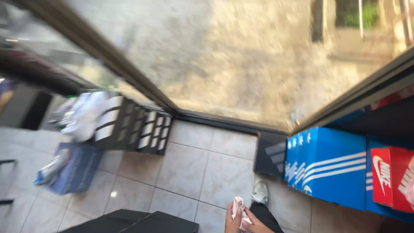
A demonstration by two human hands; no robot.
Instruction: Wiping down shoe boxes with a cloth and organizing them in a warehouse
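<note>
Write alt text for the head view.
Both hands, left hand and right hand, hold a crumpled white cloth low over a pale tiled floor. Blue shoe boxes and a red shoe box stack right; black boxes line the glass left.

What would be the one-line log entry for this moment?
hands: both on crumpled white paper | nearby: white shoe, blue boxes, tiled floor | view: blurred

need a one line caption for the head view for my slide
Both hands hold a crumpled white cloth above a tiled floor, with blue shoe boxes stacked on the right.
</note>
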